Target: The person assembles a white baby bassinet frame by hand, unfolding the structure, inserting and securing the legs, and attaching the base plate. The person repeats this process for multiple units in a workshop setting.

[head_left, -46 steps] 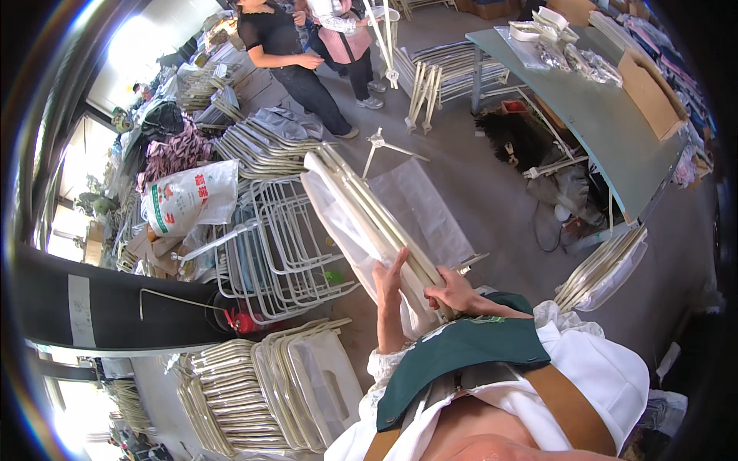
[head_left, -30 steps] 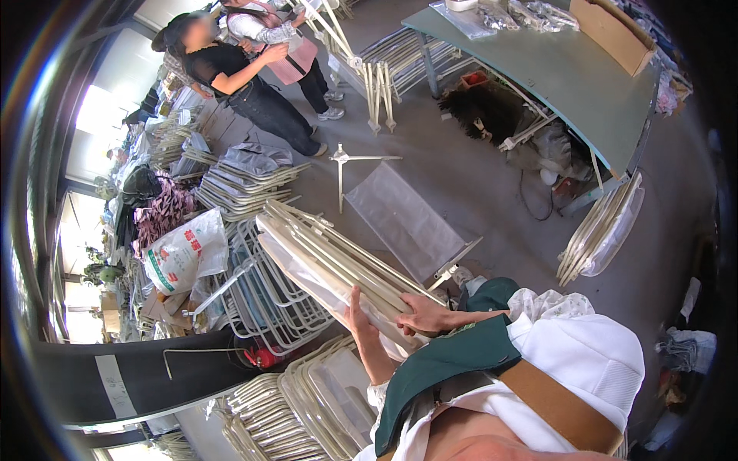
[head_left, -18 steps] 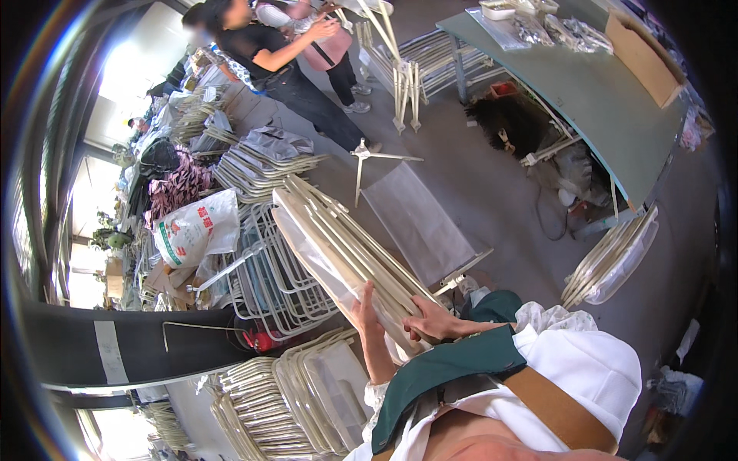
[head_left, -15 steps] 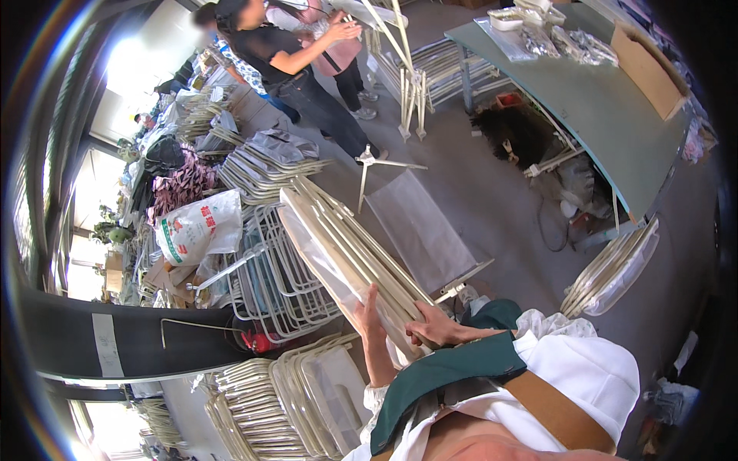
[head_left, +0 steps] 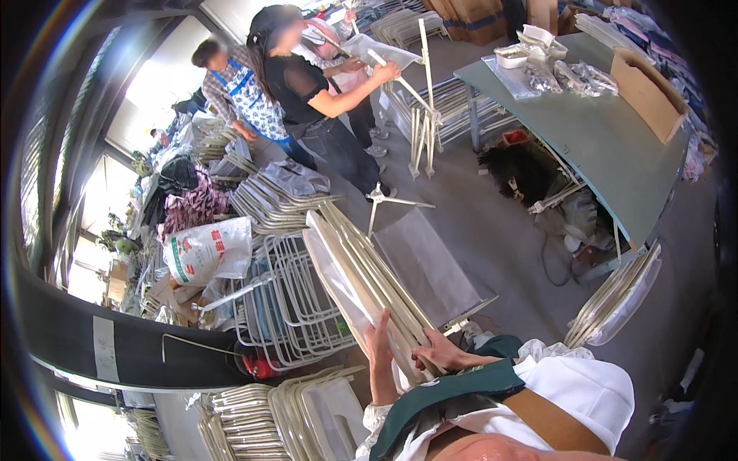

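A leaning stack of cream tubular frames (head_left: 373,270) with pale sheet panels is between my two hands. My left hand (head_left: 377,352) presses against its left side, with a finger pointing up along the outer panel. At the right side of the stack, my right hand (head_left: 441,353) curls its fingers over the tube edges. The lower end of the stack reaches close to my body, partly hidden by my hands and the green cloth on me. Just beyond the stack, a grey mesh panel (head_left: 427,265) on a cream frame stands apart from my hands.
Wire racks (head_left: 296,303) and a printed white sack (head_left: 207,250) lie to the left. More stacked frames (head_left: 238,422) are at lower left. A green-topped table (head_left: 592,146) stands at right, with folded frames (head_left: 615,296) by it. Co-workers (head_left: 307,100) stand at the far left, one holding a tube.
The view has shifted, so most things appear lower. My hands stay on the stack. The co-worker in black now holds a tube of a standing frame, and the one in the blue-patterned apron shows more fully.
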### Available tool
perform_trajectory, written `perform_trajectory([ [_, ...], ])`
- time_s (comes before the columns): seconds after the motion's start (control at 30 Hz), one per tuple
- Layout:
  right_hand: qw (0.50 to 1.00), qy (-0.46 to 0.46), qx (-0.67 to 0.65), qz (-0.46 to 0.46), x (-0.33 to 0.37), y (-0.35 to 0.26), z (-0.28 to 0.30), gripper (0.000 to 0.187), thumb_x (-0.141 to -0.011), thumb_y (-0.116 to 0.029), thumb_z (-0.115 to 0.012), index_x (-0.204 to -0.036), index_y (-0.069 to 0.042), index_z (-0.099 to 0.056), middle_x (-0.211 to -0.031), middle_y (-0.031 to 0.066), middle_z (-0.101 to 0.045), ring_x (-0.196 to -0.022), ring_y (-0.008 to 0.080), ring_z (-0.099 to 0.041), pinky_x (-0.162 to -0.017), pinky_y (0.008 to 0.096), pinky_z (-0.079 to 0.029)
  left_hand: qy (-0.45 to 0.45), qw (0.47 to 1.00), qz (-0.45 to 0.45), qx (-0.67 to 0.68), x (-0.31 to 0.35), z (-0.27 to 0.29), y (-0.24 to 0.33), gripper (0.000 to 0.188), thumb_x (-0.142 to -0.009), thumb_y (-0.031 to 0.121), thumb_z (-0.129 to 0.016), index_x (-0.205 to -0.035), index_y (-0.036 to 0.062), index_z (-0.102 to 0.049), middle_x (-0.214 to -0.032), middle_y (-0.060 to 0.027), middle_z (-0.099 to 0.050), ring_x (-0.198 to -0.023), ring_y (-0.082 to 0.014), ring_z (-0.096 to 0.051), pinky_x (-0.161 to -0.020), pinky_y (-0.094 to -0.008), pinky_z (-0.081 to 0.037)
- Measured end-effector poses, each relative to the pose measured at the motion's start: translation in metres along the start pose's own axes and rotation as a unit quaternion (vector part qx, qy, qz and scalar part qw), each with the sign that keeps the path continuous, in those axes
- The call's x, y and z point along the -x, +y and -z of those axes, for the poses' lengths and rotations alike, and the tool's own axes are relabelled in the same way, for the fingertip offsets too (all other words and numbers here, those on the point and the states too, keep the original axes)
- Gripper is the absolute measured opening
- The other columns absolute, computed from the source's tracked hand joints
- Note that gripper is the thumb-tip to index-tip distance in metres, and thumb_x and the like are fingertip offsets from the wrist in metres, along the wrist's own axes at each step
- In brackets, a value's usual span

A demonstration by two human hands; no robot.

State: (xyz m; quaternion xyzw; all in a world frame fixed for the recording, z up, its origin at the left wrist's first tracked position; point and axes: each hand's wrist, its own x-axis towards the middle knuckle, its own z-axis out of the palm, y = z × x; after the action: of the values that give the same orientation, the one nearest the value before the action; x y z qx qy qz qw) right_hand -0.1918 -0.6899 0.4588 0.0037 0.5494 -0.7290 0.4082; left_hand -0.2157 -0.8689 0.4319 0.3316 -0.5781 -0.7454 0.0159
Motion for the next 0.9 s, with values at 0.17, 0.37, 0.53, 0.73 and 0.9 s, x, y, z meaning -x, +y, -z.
perform_trajectory([
  [0.17, 1.0, 0.008, 0.003, 0.0, -0.001, -0.001, -0.002, 0.03, -0.089, -0.013, -0.059, -0.108, 0.006, -0.045, -0.083, 0.0136, -0.062, -0.068, 0.0181, -0.064, -0.063, 0.0315, -0.053, -0.013, 1.0, 0.0, -0.008, -0.009, 0.006, -0.007, 0.052, -0.089, 0.025, -0.07, -0.124, -0.0094, -0.053, -0.112, -0.015, -0.062, -0.096, -0.023, -0.062, -0.078, -0.037, -0.054],
  [0.37, 1.0, 0.015, 0.016, 0.011, 0.001, -0.001, -0.002, 0.025, -0.091, -0.012, -0.058, -0.105, 0.004, -0.046, -0.084, 0.0132, -0.062, -0.07, 0.0189, -0.063, -0.065, 0.0322, -0.053, -0.011, 1.0, -0.006, -0.019, -0.008, -0.001, -0.003, 0.05, -0.089, 0.025, -0.07, -0.122, -0.0095, -0.055, -0.109, -0.015, -0.063, -0.094, -0.0233, -0.063, -0.079, -0.0369, -0.054],
  [0.53, 1.0, 0.022, 0.008, 0.003, -0.002, 0.002, -0.004, 0.023, -0.092, -0.011, -0.057, -0.106, 0.004, -0.046, -0.084, 0.0131, -0.062, -0.071, 0.0184, -0.063, -0.066, 0.0311, -0.053, -0.01, 0.999, -0.015, -0.031, -0.01, 0.001, -0.004, 0.049, -0.089, 0.025, -0.07, -0.121, -0.0089, -0.056, -0.109, -0.0151, -0.063, -0.094, -0.023, -0.063, -0.079, -0.0359, -0.054],
  [0.73, 1.0, 0.01, 0.014, 0.015, -0.002, 0.0, 0.001, 0.034, -0.088, -0.013, -0.06, -0.111, 0.007, -0.044, -0.086, 0.0154, -0.064, -0.07, 0.02, -0.065, -0.065, 0.033, -0.053, -0.016, 0.999, -0.015, -0.029, -0.007, -0.003, -0.002, 0.05, -0.09, 0.026, -0.069, -0.123, -0.0086, -0.055, -0.112, -0.0147, -0.063, -0.096, -0.022, -0.062, -0.081, -0.0353, -0.053],
  [0.9, 0.999, 0.019, 0.028, 0.018, 0.001, -0.001, 0.001, 0.029, -0.09, -0.013, -0.059, -0.109, 0.005, -0.047, -0.086, 0.0137, -0.063, -0.072, 0.0187, -0.064, -0.068, 0.0322, -0.053, -0.017, 0.999, -0.027, -0.043, -0.007, -0.001, -0.004, 0.052, -0.09, 0.027, -0.069, -0.125, -0.009, -0.054, -0.113, -0.0143, -0.062, -0.098, -0.0211, -0.06, -0.081, -0.035, -0.052],
])
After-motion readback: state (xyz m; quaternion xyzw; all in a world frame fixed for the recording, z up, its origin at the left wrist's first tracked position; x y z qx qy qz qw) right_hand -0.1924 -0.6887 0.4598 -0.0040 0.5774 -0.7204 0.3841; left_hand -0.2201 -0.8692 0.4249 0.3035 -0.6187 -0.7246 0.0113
